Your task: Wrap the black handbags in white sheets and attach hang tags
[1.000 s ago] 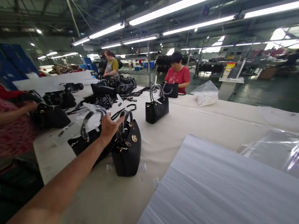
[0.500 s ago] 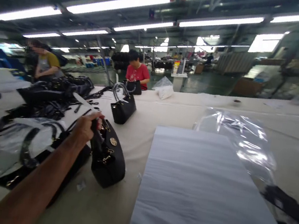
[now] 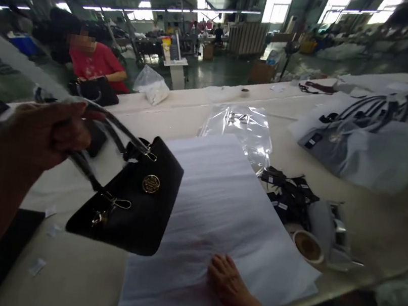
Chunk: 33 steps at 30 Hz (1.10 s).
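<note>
Seen from the head camera, the left hand had its grip closed round the dark straps of a black leather handbag with a round gold emblem, which hung tilted above the cream cloth-covered surface, overlapping the left edge of a stack of white tissue sheets. The right hand lay flat, fingers spread, on that stack's near edge, holding nothing. Across the surface, a person in a red shirt sat behind another black bag.
</note>
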Tool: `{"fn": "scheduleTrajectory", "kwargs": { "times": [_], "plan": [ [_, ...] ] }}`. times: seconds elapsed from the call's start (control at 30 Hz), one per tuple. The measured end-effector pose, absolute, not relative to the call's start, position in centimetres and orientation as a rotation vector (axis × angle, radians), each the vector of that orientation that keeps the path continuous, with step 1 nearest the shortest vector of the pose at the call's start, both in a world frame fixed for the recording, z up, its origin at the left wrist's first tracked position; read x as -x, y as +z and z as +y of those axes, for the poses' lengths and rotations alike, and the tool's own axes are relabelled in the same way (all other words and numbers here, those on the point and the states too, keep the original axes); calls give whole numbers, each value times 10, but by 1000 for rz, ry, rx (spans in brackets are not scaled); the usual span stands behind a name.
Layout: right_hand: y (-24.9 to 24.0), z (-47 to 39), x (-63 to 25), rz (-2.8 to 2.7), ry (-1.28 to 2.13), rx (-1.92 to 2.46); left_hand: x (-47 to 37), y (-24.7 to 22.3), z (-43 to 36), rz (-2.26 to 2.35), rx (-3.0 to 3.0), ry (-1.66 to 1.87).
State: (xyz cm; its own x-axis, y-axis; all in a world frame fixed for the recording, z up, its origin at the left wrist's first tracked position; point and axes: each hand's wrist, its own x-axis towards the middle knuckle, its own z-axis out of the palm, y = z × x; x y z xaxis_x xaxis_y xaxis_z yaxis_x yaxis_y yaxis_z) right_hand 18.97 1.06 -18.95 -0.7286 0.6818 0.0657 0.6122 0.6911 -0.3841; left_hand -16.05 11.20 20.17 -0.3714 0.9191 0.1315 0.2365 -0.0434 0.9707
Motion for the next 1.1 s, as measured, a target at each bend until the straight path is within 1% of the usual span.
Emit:
{"fn": "scheduleTrajectory", "kwargs": {
  "times": [0.2, 0.37, 0.53, 0.7, 0.9, 0.97, 1.03, 1.1],
  "plan": [
    [-200, 5, -207, -2629, 506, 984, 102, 175, 161, 1399, -1339, 1318],
    [-211, 4, -210, -2602, 511, 965, 67, 154, 199, 1302, -1455, 1092],
    [-207, 2, -209, -2580, 541, 993, 46, 140, 226, 1252, -1508, 968],
    [-206, 2, -207, -2547, 573, 1030, 45, 134, 245, 1203, -1550, 959],
    [-208, 1, -205, -2556, 575, 1052, 56, 129, 250, 1201, -1619, 982],
    [-203, 2, -204, -2555, 599, 1064, 59, 129, 252, 1218, -1665, 938],
    [-194, 5, -204, -2586, 653, 1074, 60, 130, 254, 1325, -1709, 863],
    [-181, 8, -207, -2650, 730, 1069, 57, 134, 252, 1529, -1775, 845]
  ]
}}
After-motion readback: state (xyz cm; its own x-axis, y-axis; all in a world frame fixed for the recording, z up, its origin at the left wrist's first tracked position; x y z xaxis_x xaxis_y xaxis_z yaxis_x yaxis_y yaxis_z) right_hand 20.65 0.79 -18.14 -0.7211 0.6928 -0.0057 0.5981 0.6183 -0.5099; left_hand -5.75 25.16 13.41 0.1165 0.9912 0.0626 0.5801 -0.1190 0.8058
